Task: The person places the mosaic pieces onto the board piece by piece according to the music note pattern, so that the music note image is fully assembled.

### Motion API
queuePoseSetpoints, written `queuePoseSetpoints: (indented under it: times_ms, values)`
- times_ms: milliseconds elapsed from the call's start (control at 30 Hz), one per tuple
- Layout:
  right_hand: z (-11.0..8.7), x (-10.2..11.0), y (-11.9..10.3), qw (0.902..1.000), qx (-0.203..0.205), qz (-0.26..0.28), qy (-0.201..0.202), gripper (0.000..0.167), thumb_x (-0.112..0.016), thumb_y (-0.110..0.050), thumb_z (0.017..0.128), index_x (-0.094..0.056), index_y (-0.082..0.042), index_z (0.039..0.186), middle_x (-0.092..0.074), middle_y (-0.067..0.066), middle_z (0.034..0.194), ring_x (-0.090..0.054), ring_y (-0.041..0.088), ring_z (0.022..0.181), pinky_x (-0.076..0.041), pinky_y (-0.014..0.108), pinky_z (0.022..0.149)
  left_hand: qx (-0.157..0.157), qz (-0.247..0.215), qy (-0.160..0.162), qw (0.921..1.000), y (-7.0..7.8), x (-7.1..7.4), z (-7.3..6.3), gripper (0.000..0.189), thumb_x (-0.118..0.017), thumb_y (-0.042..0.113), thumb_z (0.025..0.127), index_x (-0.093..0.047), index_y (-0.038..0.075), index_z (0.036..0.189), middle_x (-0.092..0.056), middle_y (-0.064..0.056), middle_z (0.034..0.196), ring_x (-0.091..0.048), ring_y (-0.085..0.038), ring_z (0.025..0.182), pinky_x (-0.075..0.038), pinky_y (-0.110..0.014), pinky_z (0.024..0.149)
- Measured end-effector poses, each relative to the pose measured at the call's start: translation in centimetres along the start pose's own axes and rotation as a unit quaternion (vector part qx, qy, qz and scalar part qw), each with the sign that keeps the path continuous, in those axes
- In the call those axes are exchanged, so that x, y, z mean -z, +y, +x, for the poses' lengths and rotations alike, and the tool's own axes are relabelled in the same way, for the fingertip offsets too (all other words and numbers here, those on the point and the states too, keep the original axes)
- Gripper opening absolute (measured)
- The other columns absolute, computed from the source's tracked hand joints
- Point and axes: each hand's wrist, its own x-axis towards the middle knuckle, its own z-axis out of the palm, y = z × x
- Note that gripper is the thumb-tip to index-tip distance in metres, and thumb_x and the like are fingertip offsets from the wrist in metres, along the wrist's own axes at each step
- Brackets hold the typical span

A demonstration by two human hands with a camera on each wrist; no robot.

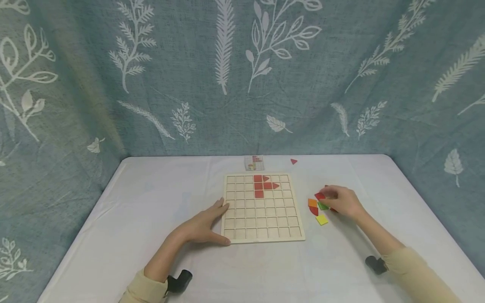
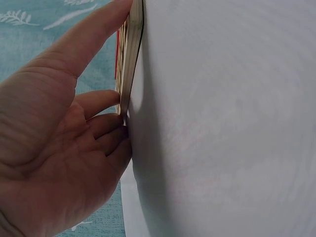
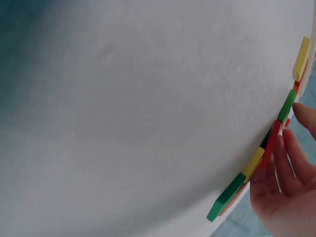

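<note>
A pale wooden grid board point(image 1: 265, 219) lies on the white table, with red squares and triangles point(image 1: 259, 186) set in its upper middle. My left hand point(image 1: 204, 223) rests spread along the board's left side, thumb at the near left corner. In the left wrist view its fingertips touch the board's edge point(image 2: 132, 54). Over a cluster of coloured pieces at the right, my right hand point(image 1: 341, 201) pinches a red piece point(image 1: 319, 195) between thumb and fingers. A green piece point(image 1: 323, 206) lies under its thumb. Other pieces are partly hidden beneath the hand.
Beside the right hand lie an orange piece point(image 1: 312, 203), a red rounded piece point(image 1: 313, 211) and a yellow square point(image 1: 322, 219). Behind the board are a small picture card point(image 1: 254, 163) and a lone red triangle point(image 1: 294, 161). A blue-green leaf-patterned curtain point(image 1: 227, 118) borders the table.
</note>
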Motion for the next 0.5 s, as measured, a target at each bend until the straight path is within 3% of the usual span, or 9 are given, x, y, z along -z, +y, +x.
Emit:
queuePoseSetpoints:
  times_ms: [200, 500]
  values:
    - [0.4, -0.6, -0.3, 0.9997, -0.018, -0.014, 0.006, 0.04, -0.073, -0.022, 0.088, -0.064, 0.001, 0.12, -0.064, 0.022, 0.118, -0.059, 0.034, 0.102, -0.055, 0.044, 0.085, 0.001, -0.003, 0.001, 1.0, 0.2, 0.1, -0.1, 0.108, -0.087, 0.045, 0.068, -0.032, 0.005, 0.152, -0.016, -0.015, 0.161, -0.016, -0.033, 0.147, -0.021, -0.052, 0.116]
    - [0.7, -0.7, -1.3, 0.9997, -0.005, -0.017, 0.018, 0.035, -0.072, -0.016, 0.088, -0.064, 0.003, 0.116, -0.067, 0.02, 0.109, -0.063, 0.032, 0.096, -0.056, 0.042, 0.082, 0.001, -0.001, 0.001, 1.0, 0.4, 0.2, -0.2, 0.108, -0.086, 0.044, 0.068, -0.032, 0.005, 0.152, -0.016, -0.016, 0.161, -0.016, -0.033, 0.147, -0.021, -0.052, 0.116]
